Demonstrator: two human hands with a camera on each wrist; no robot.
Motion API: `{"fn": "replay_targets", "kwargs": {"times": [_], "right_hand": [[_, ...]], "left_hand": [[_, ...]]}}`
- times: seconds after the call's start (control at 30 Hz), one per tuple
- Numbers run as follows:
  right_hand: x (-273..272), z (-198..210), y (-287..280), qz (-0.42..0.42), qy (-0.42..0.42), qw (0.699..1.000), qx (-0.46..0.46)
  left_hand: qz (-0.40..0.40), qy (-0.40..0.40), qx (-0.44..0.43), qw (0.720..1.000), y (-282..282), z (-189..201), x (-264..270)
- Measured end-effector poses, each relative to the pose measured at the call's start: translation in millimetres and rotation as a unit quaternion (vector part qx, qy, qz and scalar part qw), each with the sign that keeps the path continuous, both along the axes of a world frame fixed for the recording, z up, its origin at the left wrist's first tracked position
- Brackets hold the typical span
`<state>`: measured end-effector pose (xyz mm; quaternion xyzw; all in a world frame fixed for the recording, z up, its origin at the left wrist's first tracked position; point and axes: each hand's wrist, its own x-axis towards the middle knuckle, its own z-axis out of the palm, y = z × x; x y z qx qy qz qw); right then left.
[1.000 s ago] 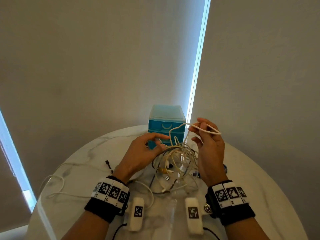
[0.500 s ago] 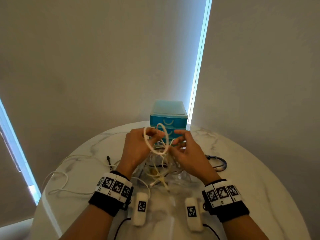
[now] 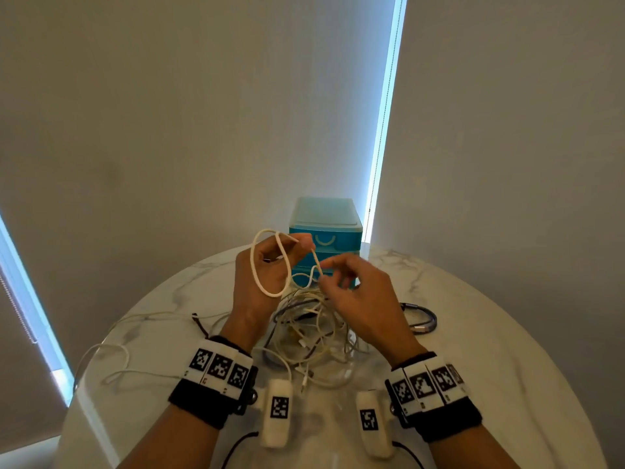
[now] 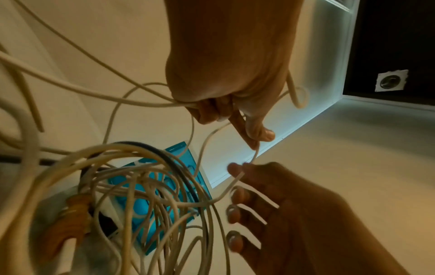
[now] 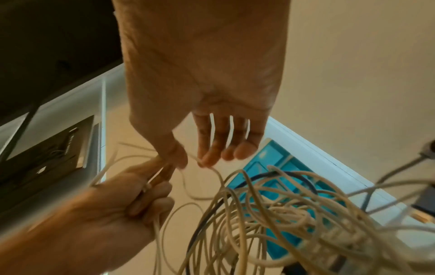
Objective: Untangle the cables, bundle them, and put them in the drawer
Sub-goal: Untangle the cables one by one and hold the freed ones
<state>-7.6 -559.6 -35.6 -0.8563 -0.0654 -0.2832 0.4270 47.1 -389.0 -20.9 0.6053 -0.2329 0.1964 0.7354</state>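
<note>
A white cable point(image 3: 260, 282) forms a loop coiled in my left hand point(image 3: 297, 242), which grips it above the table in front of the blue drawer unit point(image 3: 326, 231). My right hand point(image 3: 323, 269) pinches the same cable between thumb and forefinger, just right of the left hand. In the right wrist view that pinch point(image 5: 197, 161) is plain, and the left hand point(image 5: 132, 204) holds the strands. The cable runs down into a tangle of white and dark cables point(image 3: 311, 330) lying on the table under both hands. The drawers look closed.
The round marble table point(image 3: 507, 367) has a coiled dark cable point(image 3: 422, 321) at the right. A loose thin white cable point(image 3: 111, 360) sprawls at the left, with a black plug end point(image 3: 199, 324) nearby. The drawer unit stands at the table's far edge against the wall.
My right hand brought the white cable from the right over to my left hand. A loop formed in the left hand and has since grown larger and risen.
</note>
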Motion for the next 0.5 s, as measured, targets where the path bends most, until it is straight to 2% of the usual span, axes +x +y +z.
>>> {"fn": "replay_targets", "kwargs": {"times": [0.1, 0.17, 0.23, 0.3, 0.37, 0.43, 0.5], "right_hand": [[0.3, -3.0, 4.6, -0.001, 0.008, 1.0, -0.013], [0.9, 0.8, -4.7, -0.039, -0.053, 0.996, 0.065], [0.1, 7.3, -13.8, -0.052, -0.1, 0.979, 0.172], [-1.4, 10.3, -15.7, -0.037, -0.098, 0.963, 0.247], [-0.3, 9.4, -14.5, -0.03, -0.085, 0.955, 0.284], [1.0, 9.6, -15.3, -0.037, -0.099, 0.938, 0.33], [1.7, 13.2, -20.0, -0.065, -0.14, 0.911, 0.383]], "left_hand": [[-0.012, -0.025, 0.048, 0.998, 2.4, 3.6, -3.7], [-0.019, -0.004, 0.1, 0.995, 7.0, 1.7, 0.3], [-0.032, 0.03, 0.182, 0.982, 10.1, -5.7, 8.7], [-0.068, 0.035, 0.273, 0.959, 9.3, -14.7, 13.8], [-0.091, 0.03, 0.338, 0.936, 5.5, -20.9, 14.3], [-0.067, 0.021, 0.364, 0.929, 4.2, -22.7, 14.4], [-0.002, 0.026, 0.364, 0.931, 7.5, -24.7, 20.4]]}}
